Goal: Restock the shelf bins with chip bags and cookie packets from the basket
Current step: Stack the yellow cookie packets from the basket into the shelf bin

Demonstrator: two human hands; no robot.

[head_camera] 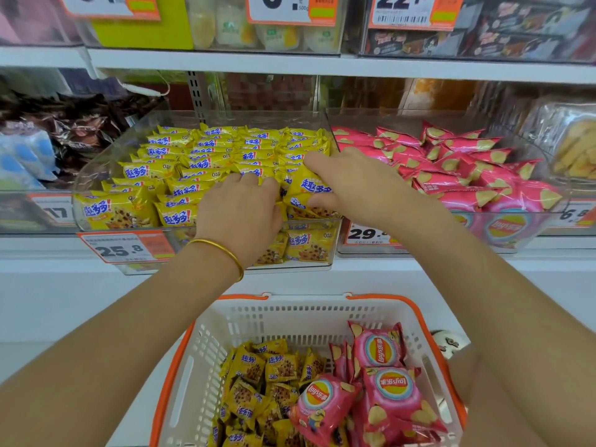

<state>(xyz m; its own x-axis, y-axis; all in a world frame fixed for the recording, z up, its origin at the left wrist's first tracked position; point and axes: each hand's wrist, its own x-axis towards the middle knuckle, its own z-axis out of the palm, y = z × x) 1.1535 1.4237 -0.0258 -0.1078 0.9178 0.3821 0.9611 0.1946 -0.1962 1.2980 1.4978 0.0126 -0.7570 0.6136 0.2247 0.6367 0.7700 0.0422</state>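
Head view. Right hand [348, 182] is gripping one yellow cookie packet [301, 188] at the front right corner of the cookie bin [106, 146], fingers over its top, thumb beneath. Left hand [240, 214] is pressing in just left of that packet, fingers curled down; cannot tell whether it is pinching anything. Packet is leaning, long axis probably front-to-back. Basket [309, 309] is sitting below the bin, holding chip bags [387, 391].

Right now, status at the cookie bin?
Right hand grips a cookie packet in the bin. Left hand on packets beside it, grip unclear. Basket holds more cookies and chips. Nothing in the way.
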